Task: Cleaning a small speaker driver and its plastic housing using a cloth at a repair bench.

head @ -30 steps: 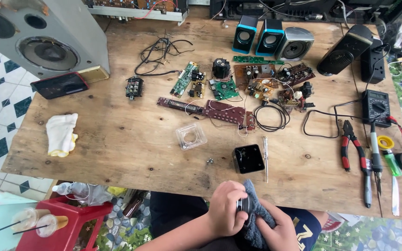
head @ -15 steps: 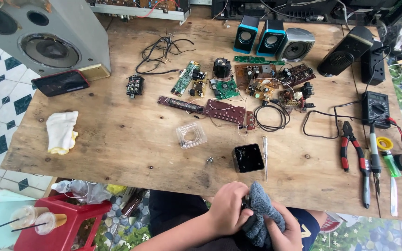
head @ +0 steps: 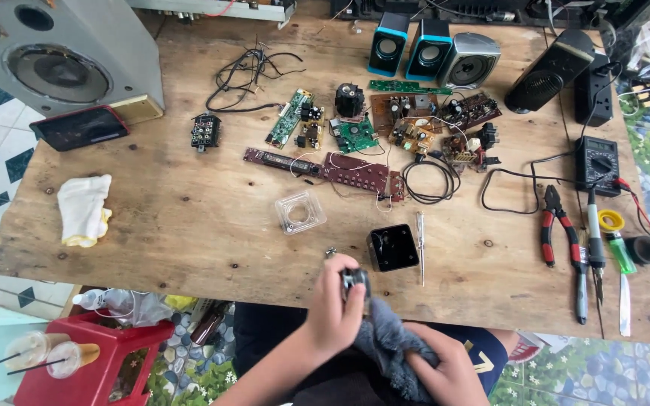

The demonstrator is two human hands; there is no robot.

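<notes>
Grey cloth [head: 389,347], soft, limp, bunched in right hand [head: 445,370] at bottom centre; left hand [head: 334,312] pinches small dark part [head: 354,280] (likely light, rigid, fragile), best held by edges

Bright, even daylight, soft faint shadows, sharp focus, slight wide-angle bending at edges
</notes>
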